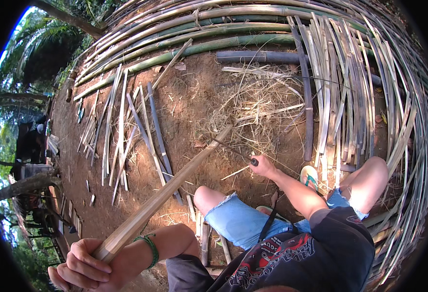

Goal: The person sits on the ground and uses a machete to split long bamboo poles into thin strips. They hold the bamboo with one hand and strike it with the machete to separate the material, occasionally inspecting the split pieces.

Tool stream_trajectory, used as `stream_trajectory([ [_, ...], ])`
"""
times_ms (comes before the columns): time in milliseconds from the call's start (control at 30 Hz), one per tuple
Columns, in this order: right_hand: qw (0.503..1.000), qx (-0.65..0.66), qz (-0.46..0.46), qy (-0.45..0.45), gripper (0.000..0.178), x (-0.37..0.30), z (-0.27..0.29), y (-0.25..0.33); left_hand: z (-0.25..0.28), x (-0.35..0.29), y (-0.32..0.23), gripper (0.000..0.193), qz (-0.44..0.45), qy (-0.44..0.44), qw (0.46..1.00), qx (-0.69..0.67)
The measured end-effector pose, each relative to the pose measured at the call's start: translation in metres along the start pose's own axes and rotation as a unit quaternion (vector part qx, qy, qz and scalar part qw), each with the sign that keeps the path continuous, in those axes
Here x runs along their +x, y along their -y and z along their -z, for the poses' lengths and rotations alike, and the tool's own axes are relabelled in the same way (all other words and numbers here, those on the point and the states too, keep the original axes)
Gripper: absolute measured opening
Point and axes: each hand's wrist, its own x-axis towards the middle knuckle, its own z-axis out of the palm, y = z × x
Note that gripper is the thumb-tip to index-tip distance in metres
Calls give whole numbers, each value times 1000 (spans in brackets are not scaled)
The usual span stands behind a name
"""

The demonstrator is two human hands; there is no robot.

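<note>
My left hand (83, 266), with a green cord bracelet at the wrist, is wrapped round the near end of a long split bamboo strip (163, 194). The strip slants up and away to the right, its far tip over a heap of shavings. In my right hand (265, 168) is the dark handle of a knife (254, 161). Its thin blade reaches up and left to the strip near the far tip. Whether the edge bites into the bamboo is too small to tell.
Bamboo shavings (258, 104) litter the soil past my knees. Long bamboo poles (214, 44) lie across the far side. Many split strips (340, 87) are stacked at the right, and looser strips (121, 126) lie at the left. A flip-flop (309, 176) is on my foot.
</note>
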Motion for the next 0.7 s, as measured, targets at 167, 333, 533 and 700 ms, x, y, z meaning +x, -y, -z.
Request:
stream_trajectory([
  [167, 966, -95, -242, 1, 25, 44, -35, -48, 3, 1, 2, 52, 6, -32, 999, 4],
  [333, 995, 31, -89, 17, 24, -10, -25, 43, 12, -3, 2, 53, -27, -86, 992, 93],
  [533, 991, 40, -126, -22, 23, 18, -33, -8, 10, 13, 6, 54, -38, -89, 983, 158],
  [700, 992, -13, -124, 21, 25, 26, -17, 15, 10, 8, 7, 55, -30, -108, 982, 150],
])
